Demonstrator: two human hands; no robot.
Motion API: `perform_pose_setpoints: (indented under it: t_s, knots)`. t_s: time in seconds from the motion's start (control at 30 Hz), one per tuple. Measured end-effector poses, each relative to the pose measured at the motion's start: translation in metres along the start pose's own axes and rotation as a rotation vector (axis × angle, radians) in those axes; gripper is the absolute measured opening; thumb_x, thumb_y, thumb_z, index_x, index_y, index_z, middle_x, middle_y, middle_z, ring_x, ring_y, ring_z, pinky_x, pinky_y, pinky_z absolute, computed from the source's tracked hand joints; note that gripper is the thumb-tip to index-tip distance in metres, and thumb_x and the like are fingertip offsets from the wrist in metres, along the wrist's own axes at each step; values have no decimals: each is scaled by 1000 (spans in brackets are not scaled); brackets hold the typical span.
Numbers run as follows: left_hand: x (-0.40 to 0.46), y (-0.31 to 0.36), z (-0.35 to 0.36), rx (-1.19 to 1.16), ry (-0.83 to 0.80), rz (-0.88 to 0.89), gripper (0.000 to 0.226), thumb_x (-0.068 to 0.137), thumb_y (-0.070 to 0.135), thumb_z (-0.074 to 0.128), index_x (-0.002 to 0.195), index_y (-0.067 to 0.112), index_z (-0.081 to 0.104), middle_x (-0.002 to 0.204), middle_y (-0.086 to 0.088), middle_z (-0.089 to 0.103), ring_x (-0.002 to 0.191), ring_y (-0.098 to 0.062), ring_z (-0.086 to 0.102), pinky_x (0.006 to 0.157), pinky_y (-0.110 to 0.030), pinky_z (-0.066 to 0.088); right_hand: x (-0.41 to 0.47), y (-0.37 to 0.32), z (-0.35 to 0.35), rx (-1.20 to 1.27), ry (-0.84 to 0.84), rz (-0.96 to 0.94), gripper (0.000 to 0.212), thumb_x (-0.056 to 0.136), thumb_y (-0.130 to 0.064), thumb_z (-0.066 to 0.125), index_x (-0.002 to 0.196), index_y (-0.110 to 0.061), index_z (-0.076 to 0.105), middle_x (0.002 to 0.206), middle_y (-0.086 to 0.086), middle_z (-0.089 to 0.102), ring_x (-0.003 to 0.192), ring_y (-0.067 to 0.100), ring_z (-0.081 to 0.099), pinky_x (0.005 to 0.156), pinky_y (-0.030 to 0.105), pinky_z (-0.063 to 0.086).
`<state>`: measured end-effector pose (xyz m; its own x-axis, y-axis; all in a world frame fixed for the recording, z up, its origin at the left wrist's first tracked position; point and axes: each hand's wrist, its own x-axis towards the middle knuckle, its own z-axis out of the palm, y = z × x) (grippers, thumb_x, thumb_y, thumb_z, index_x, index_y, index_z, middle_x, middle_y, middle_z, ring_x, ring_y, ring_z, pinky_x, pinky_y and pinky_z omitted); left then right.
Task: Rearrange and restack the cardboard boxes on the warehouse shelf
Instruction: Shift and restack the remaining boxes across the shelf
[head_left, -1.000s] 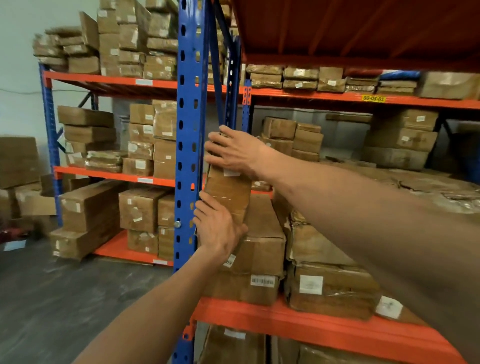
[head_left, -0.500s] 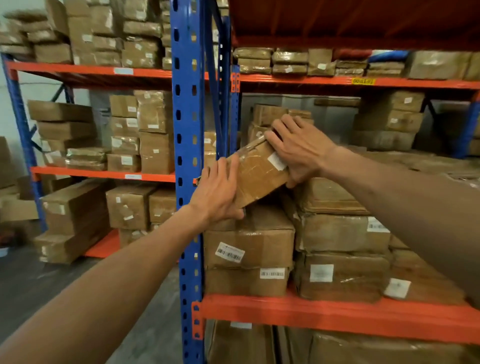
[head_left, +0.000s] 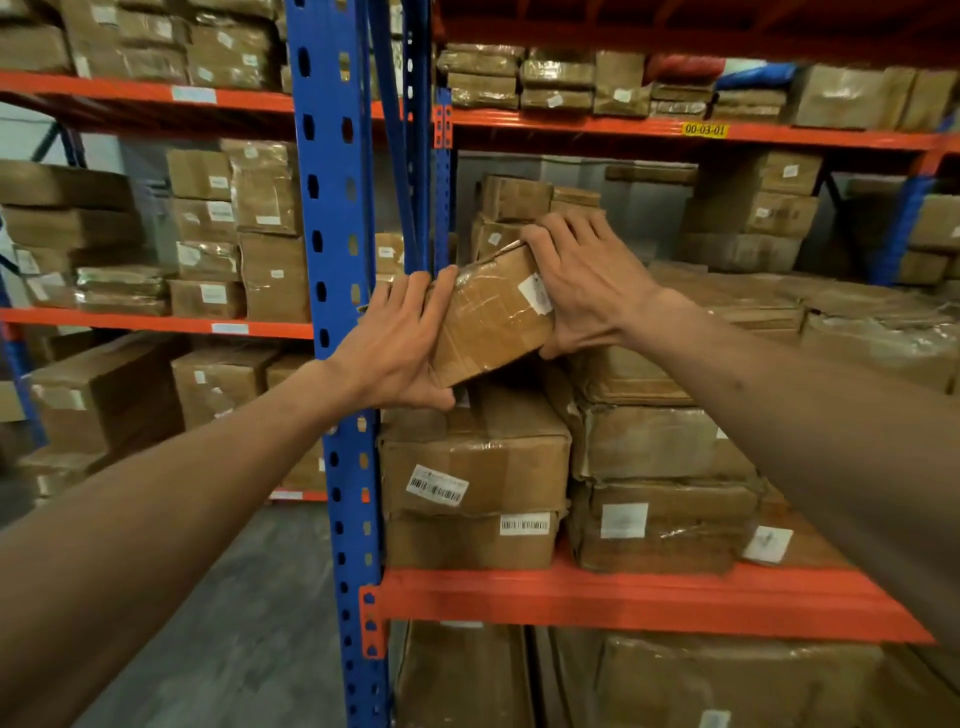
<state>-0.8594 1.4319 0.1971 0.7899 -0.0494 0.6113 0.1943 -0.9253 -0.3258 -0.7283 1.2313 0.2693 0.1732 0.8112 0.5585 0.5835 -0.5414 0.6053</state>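
Note:
A small taped cardboard box (head_left: 491, 312) with a white label is tilted between my two hands, above the stacks on the shelf. My left hand (head_left: 397, 343) grips its left end, thumb underneath. My right hand (head_left: 584, 283) grips its right end, fingers spread over the top and thumb below. Under it stand two stacked boxes with barcode labels (head_left: 472, 467). To their right is a taller stack of several boxes (head_left: 660, 447). All rest above the orange shelf beam (head_left: 623, 597).
A blue upright post (head_left: 332, 260) stands just left of my left hand. More boxes fill the back of the shelf (head_left: 514, 200), the level above (head_left: 556, 78) and the left bay (head_left: 208, 223). Grey floor (head_left: 234, 623) lies below left.
The box was upright by the blue post and has swung down to a tilt, moving right over the stacks. Both hands went with it, and my view has shifted right.

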Motion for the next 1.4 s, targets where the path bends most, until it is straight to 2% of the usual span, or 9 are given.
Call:
perform_pose_setpoints:
  t_s: [0.23, 0.3, 0.37, 0.47, 0.63, 0.7, 0.87, 1.13, 1.4]
  knots:
    - [-21, -20, 22, 151, 80, 235, 137, 57, 73, 77, 156, -1, 18, 136, -28, 45, 116, -40, 43, 104, -52, 37, -54, -37, 37, 88, 149, 123, 122, 43, -78, 82, 133, -5, 41, 126, 22, 49, 111, 38, 42, 95, 50, 38]
    - [-4, -22, 20, 173, 33, 252, 137, 58, 75, 74, 156, 2, 14, 136, -25, 43, 117, -39, 43, 105, -51, 36, -41, -34, 40, 88, 42, 125, 121, 46, -80, 79, 134, -7, 39, 128, 20, 47, 111, 38, 42, 96, 51, 38]
    - [19, -22, 12, 213, -163, 279, 142, 59, 75, 77, 158, 7, 2, 143, -21, 36, 125, -36, 40, 111, -50, 34, -30, -43, 41, 104, -129, 160, 117, 53, -81, 75, 137, -10, 36, 134, 16, 43, 120, 37, 42, 104, 52, 35]
    - [23, -25, 25, 238, -259, 271, 144, 62, 73, 78, 158, 12, -9, 148, -18, 29, 133, -35, 33, 117, -51, 25, -31, -66, 62, 139, -176, 226, 115, 55, -80, 75, 138, -12, 34, 138, 15, 40, 125, 35, 40, 109, 54, 31]
    - [-23, -14, 64, 252, -85, 304, 141, 60, 76, 76, 158, 8, 1, 140, -28, 46, 121, -40, 45, 105, -53, 39, -63, -81, 94, 132, -36, 229, 121, 42, -77, 81, 133, -9, 39, 123, 17, 45, 111, 35, 39, 93, 53, 41]
    - [-19, -20, 66, 240, -68, 321, 141, 61, 76, 76, 158, 8, -1, 141, -28, 45, 122, -41, 44, 107, -53, 38, -60, -76, 101, 126, -23, 206, 122, 43, -78, 80, 135, -9, 38, 122, 16, 44, 108, 34, 38, 92, 52, 41]
    - [-8, -23, 74, 219, -141, 304, 139, 73, 73, 72, 155, 14, -23, 153, -26, 31, 137, -39, 33, 117, -50, 25, -49, -57, 104, 173, -163, 146, 122, 56, -82, 76, 148, -17, 28, 133, 13, 38, 118, 32, 37, 101, 47, 34]
    - [-10, -20, 76, 198, -122, 273, 143, 63, 77, 75, 157, 15, -14, 151, -24, 32, 134, -38, 33, 116, -48, 24, -50, -59, 100, 171, -185, 157, 121, 58, -84, 74, 149, -20, 27, 134, 11, 35, 122, 30, 34, 105, 45, 32]
    - [-9, -13, 79, 257, -185, 206, 145, 67, 82, 66, 153, 16, -30, 158, -22, 19, 143, -38, 25, 120, -47, 18, -52, -68, 98, 201, -203, 226, 120, 61, -75, 80, 152, -20, 26, 137, 12, 36, 126, 31, 36, 107, 43, 33]
